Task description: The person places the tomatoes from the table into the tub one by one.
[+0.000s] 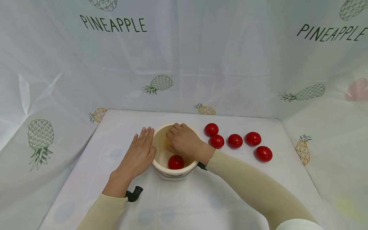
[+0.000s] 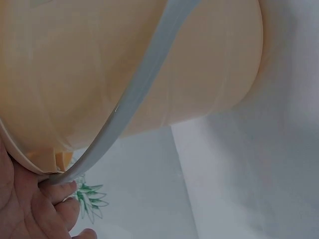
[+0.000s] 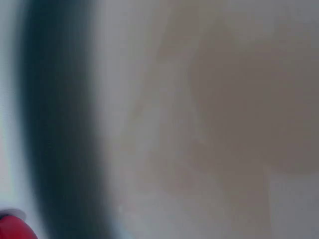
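Observation:
A cream bucket [image 1: 170, 172] with a pale handle [image 2: 132, 97] stands upright on the table. My left hand [image 1: 139, 155] lies against its left rim with the fingers straight; in the left wrist view, fingers touch the rim near the handle's joint. My right hand [image 1: 185, 142] reaches into the bucket from the right, fingers bent and pointing down; whatever lies under them is hidden. One glossy red egg-shaped ball [image 1: 176, 162] sits inside at the near side. The right wrist view is mostly blurred, with part of a red ball [image 3: 16, 229] at its lower left corner.
Several more red balls lie right of the bucket, among them one near the back [image 1: 211, 129] and one farthest right [image 1: 263, 154]. The table [image 1: 172, 207] has a white cover. Pineapple-printed sheeting [image 1: 224, 64] rises behind and at both sides.

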Demonstrator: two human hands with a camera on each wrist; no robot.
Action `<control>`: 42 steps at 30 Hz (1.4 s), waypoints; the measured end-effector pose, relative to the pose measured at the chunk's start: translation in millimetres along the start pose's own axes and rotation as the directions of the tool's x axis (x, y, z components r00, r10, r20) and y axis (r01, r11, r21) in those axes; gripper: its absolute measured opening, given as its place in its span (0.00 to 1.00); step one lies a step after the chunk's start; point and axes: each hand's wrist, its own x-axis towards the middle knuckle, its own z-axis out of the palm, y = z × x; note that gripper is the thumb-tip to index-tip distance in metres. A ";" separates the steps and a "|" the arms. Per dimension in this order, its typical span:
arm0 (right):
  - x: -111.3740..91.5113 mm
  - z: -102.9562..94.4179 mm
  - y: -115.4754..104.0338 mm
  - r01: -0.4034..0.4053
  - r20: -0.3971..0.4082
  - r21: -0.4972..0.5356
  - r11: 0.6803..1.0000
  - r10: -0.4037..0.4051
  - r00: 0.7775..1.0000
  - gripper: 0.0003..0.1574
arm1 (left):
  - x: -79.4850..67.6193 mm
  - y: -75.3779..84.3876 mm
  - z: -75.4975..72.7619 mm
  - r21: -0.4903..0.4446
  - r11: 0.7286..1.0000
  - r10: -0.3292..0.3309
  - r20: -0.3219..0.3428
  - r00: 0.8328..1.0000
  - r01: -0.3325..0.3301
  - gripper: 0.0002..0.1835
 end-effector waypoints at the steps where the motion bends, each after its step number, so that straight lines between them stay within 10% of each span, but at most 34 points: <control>1: -1.7 -1.7 0.9 -0.015 -0.034 0.020 1.000 0.015 0.999 0.25 | -0.2 -0.1 0.0 0.000 1.000 -0.002 0.000 1.000 0.002 0.34; 13: -67.4 -9.6 52.5 -0.170 -0.390 0.122 0.978 0.205 0.898 0.23 | -1.2 -0.4 0.2 -0.024 1.000 -0.004 -0.012 1.000 0.004 0.35; 26: -158.4 42.7 103.4 -0.410 -0.099 0.055 0.911 0.413 0.905 0.43 | -0.9 -3.0 -1.5 -0.027 1.000 -0.002 -0.011 1.000 0.002 0.35; 42: -161.3 95.4 94.5 -0.501 0.022 0.020 0.865 0.500 0.866 0.53 | -2.5 -1.4 0.6 -0.062 0.998 0.008 -0.010 1.000 -0.008 0.34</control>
